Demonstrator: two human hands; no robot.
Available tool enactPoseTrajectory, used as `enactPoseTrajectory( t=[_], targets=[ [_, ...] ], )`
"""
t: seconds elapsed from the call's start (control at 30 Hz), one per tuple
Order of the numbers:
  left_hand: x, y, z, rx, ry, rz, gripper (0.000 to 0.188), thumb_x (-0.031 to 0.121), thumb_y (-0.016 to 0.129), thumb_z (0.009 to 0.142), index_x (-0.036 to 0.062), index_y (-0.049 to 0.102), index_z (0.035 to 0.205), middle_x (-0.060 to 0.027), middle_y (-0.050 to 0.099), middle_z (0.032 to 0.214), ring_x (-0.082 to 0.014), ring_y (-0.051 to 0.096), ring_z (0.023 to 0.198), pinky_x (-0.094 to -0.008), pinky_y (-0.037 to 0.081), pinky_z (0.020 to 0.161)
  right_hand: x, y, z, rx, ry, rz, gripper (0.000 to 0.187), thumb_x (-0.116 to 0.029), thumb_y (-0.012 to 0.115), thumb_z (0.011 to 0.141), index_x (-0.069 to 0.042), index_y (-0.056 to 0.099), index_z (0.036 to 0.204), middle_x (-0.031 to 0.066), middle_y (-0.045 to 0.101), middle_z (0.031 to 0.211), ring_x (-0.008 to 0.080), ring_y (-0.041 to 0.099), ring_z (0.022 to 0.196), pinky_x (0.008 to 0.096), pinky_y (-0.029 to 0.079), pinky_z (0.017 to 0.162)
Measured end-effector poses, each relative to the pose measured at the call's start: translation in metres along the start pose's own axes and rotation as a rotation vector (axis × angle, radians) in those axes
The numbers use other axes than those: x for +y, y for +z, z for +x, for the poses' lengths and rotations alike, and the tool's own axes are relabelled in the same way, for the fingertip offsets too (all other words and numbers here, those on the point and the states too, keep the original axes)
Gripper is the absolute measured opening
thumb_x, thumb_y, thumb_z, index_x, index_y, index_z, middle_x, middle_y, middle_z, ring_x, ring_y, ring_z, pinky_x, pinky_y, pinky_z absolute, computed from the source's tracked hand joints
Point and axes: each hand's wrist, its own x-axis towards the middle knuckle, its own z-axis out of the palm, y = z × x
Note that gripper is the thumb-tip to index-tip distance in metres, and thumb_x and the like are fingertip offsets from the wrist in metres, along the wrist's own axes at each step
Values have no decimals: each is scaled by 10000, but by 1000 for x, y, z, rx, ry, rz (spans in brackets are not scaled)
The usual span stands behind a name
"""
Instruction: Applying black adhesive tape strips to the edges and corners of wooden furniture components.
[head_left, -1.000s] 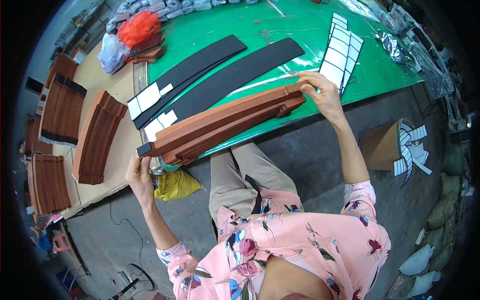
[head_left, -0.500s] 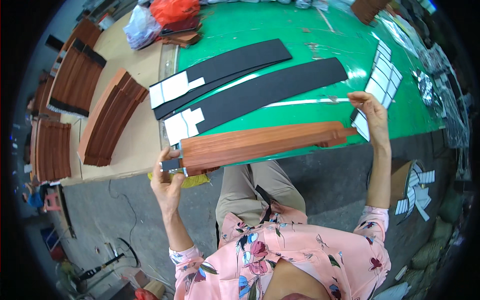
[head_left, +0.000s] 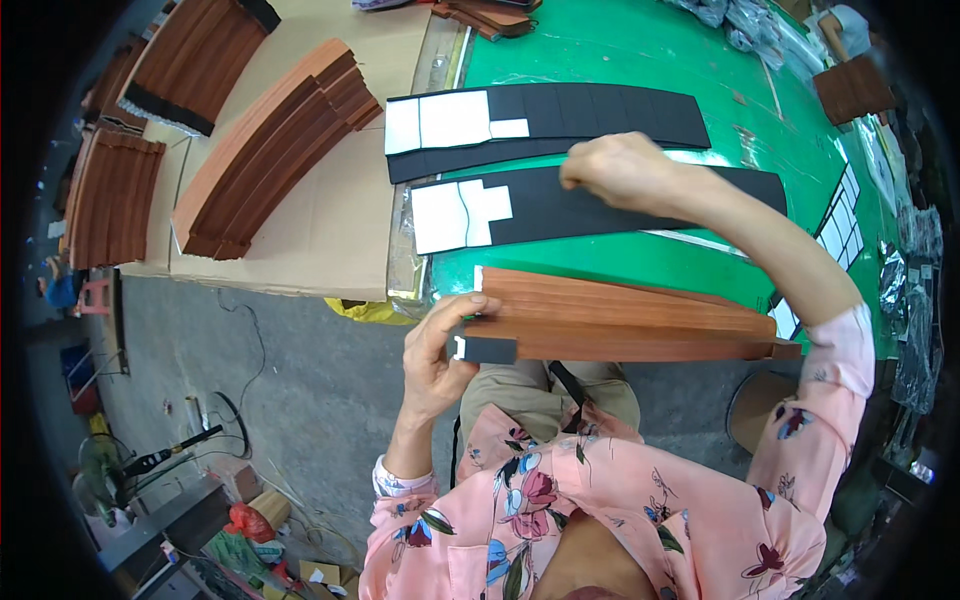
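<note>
My left hand [head_left: 440,350] grips the left end of a reddish-brown wood-grain moulding [head_left: 610,315], thumb below and fingers above. A black pad [head_left: 487,350] covers part of that end. The moulding lies crosswise in front of me, along the near edge of the green table [head_left: 580,262]. My right hand [head_left: 625,172] is curled closed above a black curved strip [head_left: 735,190]; whatever its fingers may hold is hidden. This strip carries a white stepped patch [head_left: 460,217] at its left end. Behind it are more black strips [head_left: 600,112], with a similar white patch [head_left: 437,120].
On the cardboard-topped surface [head_left: 320,215] at left lie a curved wood-grain moulding [head_left: 280,150] and several others. White pieces with black lines [head_left: 840,230] lie on the table's right side. Plastic bags [head_left: 760,35] line the far right. A yellow bag [head_left: 365,312] hangs below the table edge.
My right hand has moved left, from the moulding's right end to above the black strip, and its fingers have curled closed. The moulding has tilted in my left hand. The whole view has shifted.
</note>
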Motion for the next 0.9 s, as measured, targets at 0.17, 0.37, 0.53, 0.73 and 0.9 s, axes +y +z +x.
enactPoseTrajectory(
  t=[0.17, 0.37, 0.53, 0.73, 0.9],
  targets=[
    [-33, -15, 1, 125, -101, -88, 492, 382, 349, 964, -32, 530, 1158, -156, 623, 1038, -259, 592, 963, -343, 448, 830, -2, 42, 66, -148, -30, -81, 72, -39, 589, 751, -8, 589, 817, 149, 619, 822, 329, 620, 778, 407, 501, 637],
    [-52, -23, 42, 63, -228, 187, 184, 70, 552, 859, 8, 602, 1024, -118, 628, 965, -232, 598, 913, -312, 425, 822, 28, 53, 102, 122, 110, -158, 91, -79, 621, 770, 0, 589, 802, 164, 614, 828, 350, 612, 789, 423, 500, 662],
    [-107, -10, 107, -34, 168, 690, 221, 97, 613, 799, 45, 601, 1013, -80, 608, 1048, -238, 551, 971, -375, 382, 808, 51, 57, 119, 184, 190, -126, 153, -61, 645, 725, 11, 581, 843, 186, 593, 889, 348, 603, 868, 425, 505, 719],
    [-152, 19, 144, -107, 252, 949, 317, 167, 658, 754, 94, 593, 1056, -29, 596, 1071, -197, 536, 985, -390, 366, 771, 71, 61, 136, 158, 173, -115, 231, -111, 697, 701, 10, 575, 856, 175, 595, 880, 339, 595, 891, 414, 493, 722],
    [-165, 14, 142, -128, 181, 982, 310, 215, 686, 703, 110, 599, 982, 2, 597, 963, -183, 560, 886, -392, 381, 718, 85, 77, 142, 176, -66, -269, 126, -101, 562, 753, -16, 563, 846, 160, 581, 858, 305, 588, 850, 392, 491, 734]
  ],
)
